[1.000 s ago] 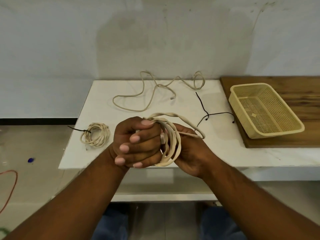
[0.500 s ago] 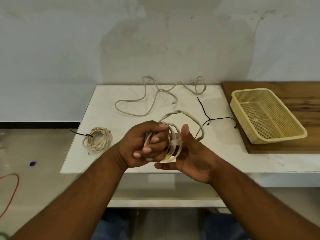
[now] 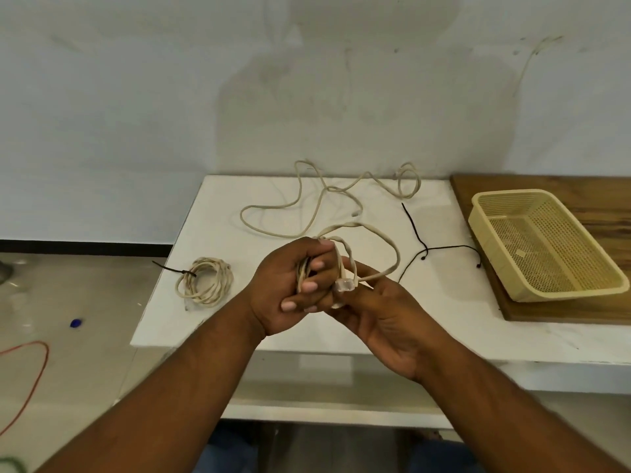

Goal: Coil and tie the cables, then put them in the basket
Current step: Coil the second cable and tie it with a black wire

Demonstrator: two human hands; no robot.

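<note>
Count: 3 cream cables, 1 basket (image 3: 563,295), 2 loose black ties, both hands in view.

- Cable in hand (image 3: 392,247): held up above the table (image 3: 211,315), left of the basket and nearer the camera. Several turns bunched together, one wide loop standing out toward the basket, clear plug (image 3: 345,285) on the free end. No tie visible on it.
- Left hand (image 3: 290,285): fingers curled round the bunched turns, firm grip.
- Right hand (image 3: 386,319): pressed against the left, palm up, fingers reaching under the coil, thumb beside the plug. Can't tell if it actually pinches the end.
- Tied coil (image 3: 205,281): flat on the table, far left of the basket, black tie tail sticking out past the table's edge.
- Loose cable (image 3: 319,203): sprawled uncoiled, left of the basket and further back, by the wall.
- Black ties (image 3: 415,230) and (image 3: 450,247): crossed over each other, just left of the basket; one end nearly reaches the wooden board (image 3: 580,186).
- Basket: yellow mesh, rectangular, sits on that board, nothing but a small scrap inside.
- On the floor, well left of the basket: red wire (image 3: 41,363) and a small blue object (image 3: 75,323).
</note>
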